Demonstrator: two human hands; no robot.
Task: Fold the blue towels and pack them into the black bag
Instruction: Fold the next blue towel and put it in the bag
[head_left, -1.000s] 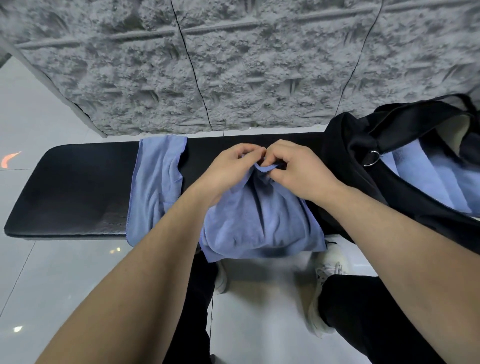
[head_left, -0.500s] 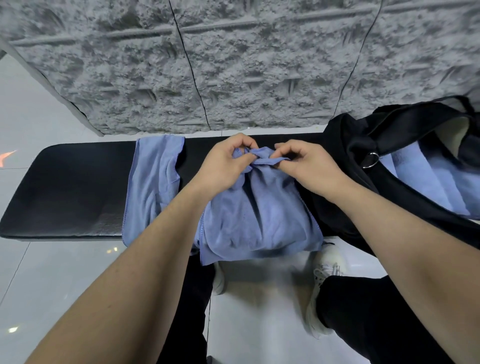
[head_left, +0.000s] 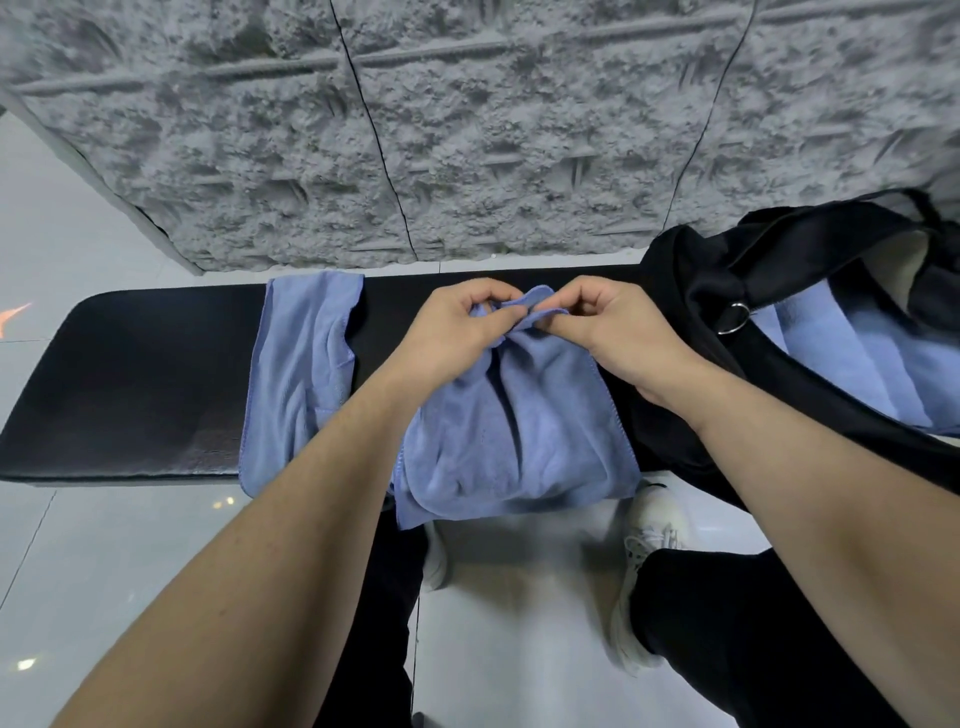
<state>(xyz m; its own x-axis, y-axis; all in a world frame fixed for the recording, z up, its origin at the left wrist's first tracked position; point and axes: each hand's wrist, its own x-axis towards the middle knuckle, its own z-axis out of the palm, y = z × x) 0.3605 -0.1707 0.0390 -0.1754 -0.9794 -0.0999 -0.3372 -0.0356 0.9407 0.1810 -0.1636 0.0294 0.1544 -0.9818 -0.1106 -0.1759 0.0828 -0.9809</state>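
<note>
Nearest the camera, 2 bare forearms reach forward over black trousers (head_left: 753, 623) and 2 white sneakers (head_left: 649, 551) standing on a pale tiled floor (head_left: 104, 561).

Beyond them lies a black padded bench (head_left: 135, 384). A crumpled blue towel (head_left: 514, 441) rests on the bench at centre, its near edge hanging over the front edge. The left hand (head_left: 457, 338) pinches the towel's far edge between thumb and curled fingers. The right hand (head_left: 618, 332) pinches the same edge just beside it, fingers curled, the 2 hands close together with bunched cloth between them.

To the left, near but apart, a second blue towel (head_left: 301, 379) lies flat across the bench, its near end drooping over the front edge.

At the right end sits the black bag (head_left: 696, 291), mouth open, touching the centre towel's right side. Inside it lie folded blue towels (head_left: 857, 364); their count cannot be told. A metal ring (head_left: 733, 318) hangs on the bag's strap.

Farthest is a grey rough-textured wall (head_left: 467, 130).
</note>
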